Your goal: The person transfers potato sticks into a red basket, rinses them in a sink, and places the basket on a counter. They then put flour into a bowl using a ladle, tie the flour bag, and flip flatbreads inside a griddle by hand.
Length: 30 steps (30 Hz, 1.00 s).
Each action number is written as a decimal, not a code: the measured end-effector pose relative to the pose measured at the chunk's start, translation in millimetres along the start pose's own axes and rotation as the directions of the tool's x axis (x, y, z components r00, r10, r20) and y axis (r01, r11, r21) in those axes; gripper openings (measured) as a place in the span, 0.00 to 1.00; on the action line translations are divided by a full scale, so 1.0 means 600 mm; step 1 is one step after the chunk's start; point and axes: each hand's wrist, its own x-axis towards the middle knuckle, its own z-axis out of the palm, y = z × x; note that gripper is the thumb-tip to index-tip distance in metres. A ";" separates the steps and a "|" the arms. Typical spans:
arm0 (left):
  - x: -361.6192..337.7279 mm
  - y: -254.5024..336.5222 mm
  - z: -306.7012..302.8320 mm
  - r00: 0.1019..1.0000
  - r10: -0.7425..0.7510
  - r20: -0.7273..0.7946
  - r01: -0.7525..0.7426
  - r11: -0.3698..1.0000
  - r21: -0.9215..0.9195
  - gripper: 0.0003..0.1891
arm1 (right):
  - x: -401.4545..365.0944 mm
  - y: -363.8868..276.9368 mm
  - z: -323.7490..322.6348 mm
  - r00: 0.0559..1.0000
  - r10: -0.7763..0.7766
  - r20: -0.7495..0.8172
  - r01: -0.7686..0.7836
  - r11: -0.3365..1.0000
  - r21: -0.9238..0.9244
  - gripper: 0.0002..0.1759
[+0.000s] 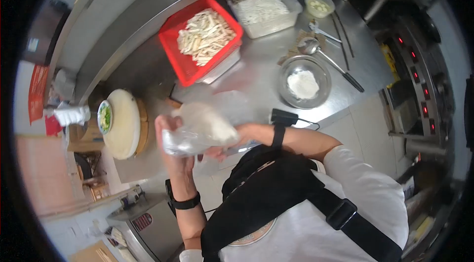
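Both my hands hold a clear plastic bag [200, 129] filled with a white powdery or doughy mass, raised over the steel counter [256, 72]. My left hand [170, 151] grips its lower crumpled end from below. My right hand [232, 141] supports the bag from the other side, partly hidden behind it. Both wrists wear black bands.
On the counter stand a red basket [185, 67] of pale cut strips, a clear tub [291, 13] of white shreds, a metal bowl [323, 82] with white powder, a ladle [311, 46], a small cup [319, 4]. A round cutting board [123, 124] sits at left. A stove panel [419, 79] is at right.
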 end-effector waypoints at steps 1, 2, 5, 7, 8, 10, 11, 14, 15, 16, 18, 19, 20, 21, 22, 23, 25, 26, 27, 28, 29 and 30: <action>-0.005 0.003 0.000 0.995 0.001 0.104 -0.002 1.000 0.014 0.09 | -0.016 -0.012 0.000 0.984 -0.129 -0.119 0.135 0.990 0.042 0.15; -0.009 0.007 -0.002 0.979 -0.001 0.206 -0.006 0.999 0.033 0.10 | -0.035 -0.026 0.000 0.939 -0.248 -0.240 0.271 0.960 0.070 0.14; -0.015 0.013 -0.022 0.888 -0.109 0.446 0.150 0.987 -0.058 0.10 | -0.024 -0.049 -0.045 0.913 -0.251 -0.321 0.256 0.966 -0.028 0.14; -0.015 0.021 -0.040 0.847 -0.170 0.503 0.122 0.984 0.127 0.11 | -0.011 -0.066 -0.069 0.920 -0.223 -0.322 0.189 0.973 -0.135 0.13; -0.016 0.026 -0.047 0.790 -0.260 0.555 0.098 0.948 0.304 0.13 | -0.005 -0.076 -0.080 0.929 -0.199 -0.312 0.140 0.970 -0.201 0.13; -0.019 0.039 -0.047 0.783 -0.287 0.552 0.065 0.920 0.386 0.10 | 0.006 -0.101 -0.094 0.954 -0.123 -0.272 0.007 0.921 -0.389 0.13; -0.019 0.041 -0.048 0.702 -0.370 0.609 0.058 0.882 0.468 0.08 | 0.011 -0.115 -0.099 0.972 -0.064 -0.227 -0.066 0.850 -0.523 0.13; -0.014 0.054 -0.045 0.549 -0.505 0.666 0.052 0.816 0.576 0.05 | 0.037 -0.160 -0.088 0.992 0.121 -0.026 -0.088 0.544 -0.834 0.15; -0.011 0.063 -0.040 0.443 -0.542 0.715 0.022 0.803 0.595 0.05 | 0.045 -0.171 -0.065 0.984 0.178 -0.010 -0.116 0.599 -0.792 0.16; -0.009 0.072 -0.036 0.329 -0.574 0.750 -0.012 0.791 0.611 0.05 | 0.052 -0.184 -0.044 0.972 0.233 0.008 -0.149 0.646 -0.748 0.19; -0.009 0.083 -0.035 0.323 -0.585 0.744 -0.036 0.778 0.627 0.06 | 0.053 -0.211 -0.022 0.976 0.213 0.040 -0.107 0.636 -0.764 0.19; -0.010 0.081 -0.036 0.384 -0.565 0.730 -0.066 0.772 0.632 0.05 | 0.053 -0.219 -0.020 0.974 0.225 -0.014 -0.162 0.654 -0.739 0.20; -0.011 0.074 -0.038 0.443 -0.541 0.715 -0.095 0.765 0.638 0.05 | 0.053 -0.228 -0.017 0.969 0.238 -0.069 -0.215 0.670 -0.711 0.20; -0.013 0.054 -0.050 0.552 -0.409 0.727 -0.185 0.790 0.585 0.05 | 0.051 -0.238 -0.003 0.965 0.229 -0.126 -0.250 0.667 -0.702 0.17; -0.026 0.041 -0.050 0.561 -0.399 0.726 -0.192 0.790 0.583 0.05 | 0.049 -0.240 0.010 0.965 0.234 -0.119 -0.248 0.660 -0.709 0.17; -0.042 0.029 -0.048 0.793 -0.168 0.586 -0.238 0.800 0.550 0.06 | 0.048 -0.239 0.024 0.964 0.108 -0.242 -0.249 0.683 -0.686 0.12; -0.050 0.014 -0.067 0.894 0.296 0.335 -0.442 0.705 0.555 0.06 | 0.048 -0.226 0.049 0.913 -0.071 -0.401 -0.232 0.718 -0.656 0.03; -0.048 0.009 -0.073 0.893 0.306 0.330 -0.446 0.701 0.557 0.06 | 0.049 -0.211 0.062 0.917 -0.069 -0.392 -0.229 0.714 -0.662 0.03; -0.046 0.008 -0.071 0.893 0.400 0.204 -0.434 0.652 0.621 0.07 | 0.053 -0.196 0.076 0.881 -0.151 -0.449 -0.172 0.781 -0.600 0.06; -0.044 0.008 -0.072 0.863 0.499 0.074 -0.407 0.603 0.686 0.07 | 0.062 -0.181 0.087 0.837 -0.219 -0.502 -0.102 0.837 -0.537 0.09; -0.028 -0.010 -0.090 0.788 0.594 0.162 -0.507 0.477 0.718 0.08 | 0.072 -0.161 0.091 0.846 -0.258 -0.466 0.016 0.887 -0.462 0.17; -0.021 -0.015 -0.097 0.783 0.603 0.150 -0.500 0.470 0.727 0.08 | 0.084 -0.151 0.097 0.857 -0.249 -0.450 0.016 0.887 -0.461 0.17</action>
